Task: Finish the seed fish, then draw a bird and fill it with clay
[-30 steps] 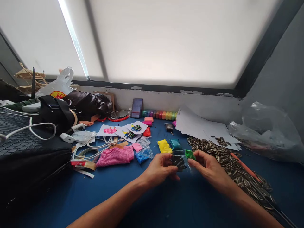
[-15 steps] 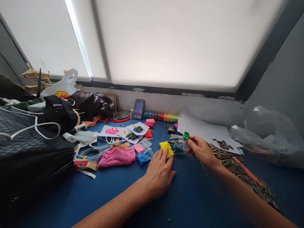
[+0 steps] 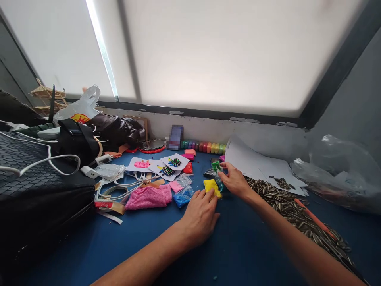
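My left hand (image 3: 200, 216) lies palm down on the blue table, fingers stretched out, its fingertips touching the near edge of a bright yellow clay packet (image 3: 212, 186). Just beyond, my right hand (image 3: 233, 178) pinches a clear bag of green clay (image 3: 217, 167) between thumb and fingers. Dark teal plastic (image 3: 219, 182) lies beneath it, behind the yellow packet. To the left of the yellow packet are a blue clay packet (image 3: 182, 198) and a pink clay packet (image 3: 176, 186).
Striped sunflower seeds (image 3: 276, 198) spread on the right, with an orange stick (image 3: 315, 217) on them. White paper (image 3: 250, 157) lies behind. Cards with seed pictures (image 3: 139, 163), a pink cloth (image 3: 149, 196), white cables (image 3: 119, 194) and a black bag (image 3: 44, 206) occupy the left.
My right hand has moved left with the green clay bag, over the packets behind the yellow one. My left hand stays nearly in place. The view has shifted slightly.
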{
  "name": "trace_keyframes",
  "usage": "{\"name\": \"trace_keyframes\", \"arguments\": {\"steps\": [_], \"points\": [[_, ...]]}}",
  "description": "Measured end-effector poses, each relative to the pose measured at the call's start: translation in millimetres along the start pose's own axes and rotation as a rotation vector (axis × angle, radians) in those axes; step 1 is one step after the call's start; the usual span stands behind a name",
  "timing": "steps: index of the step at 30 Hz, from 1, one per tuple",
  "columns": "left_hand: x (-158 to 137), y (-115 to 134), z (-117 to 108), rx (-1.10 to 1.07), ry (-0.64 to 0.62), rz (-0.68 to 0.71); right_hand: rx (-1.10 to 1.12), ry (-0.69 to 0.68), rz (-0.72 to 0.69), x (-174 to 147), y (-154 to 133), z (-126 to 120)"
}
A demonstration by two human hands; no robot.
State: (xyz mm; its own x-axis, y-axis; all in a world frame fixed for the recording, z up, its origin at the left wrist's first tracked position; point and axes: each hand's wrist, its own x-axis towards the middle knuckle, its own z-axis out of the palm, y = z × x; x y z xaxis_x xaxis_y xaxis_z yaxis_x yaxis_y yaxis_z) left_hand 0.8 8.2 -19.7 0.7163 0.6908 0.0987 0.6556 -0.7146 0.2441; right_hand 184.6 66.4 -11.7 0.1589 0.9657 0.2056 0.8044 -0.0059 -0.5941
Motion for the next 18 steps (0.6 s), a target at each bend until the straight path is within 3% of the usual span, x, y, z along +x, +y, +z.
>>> {"name": "trace_keyframes", "arguments": {"steps": [5,10,18], "points": [[0,0,4,0.018,-0.011,0.002,-0.158,0.062,-0.117,-26,11,-10],[1,-3,9,0.013,0.004,0.009,-0.33,0.013,-0.312,-75,26,-10],[-1,-6,15,0.01,0.024,0.049,-0.521,0.031,-0.306,-109,30,-7]]}}
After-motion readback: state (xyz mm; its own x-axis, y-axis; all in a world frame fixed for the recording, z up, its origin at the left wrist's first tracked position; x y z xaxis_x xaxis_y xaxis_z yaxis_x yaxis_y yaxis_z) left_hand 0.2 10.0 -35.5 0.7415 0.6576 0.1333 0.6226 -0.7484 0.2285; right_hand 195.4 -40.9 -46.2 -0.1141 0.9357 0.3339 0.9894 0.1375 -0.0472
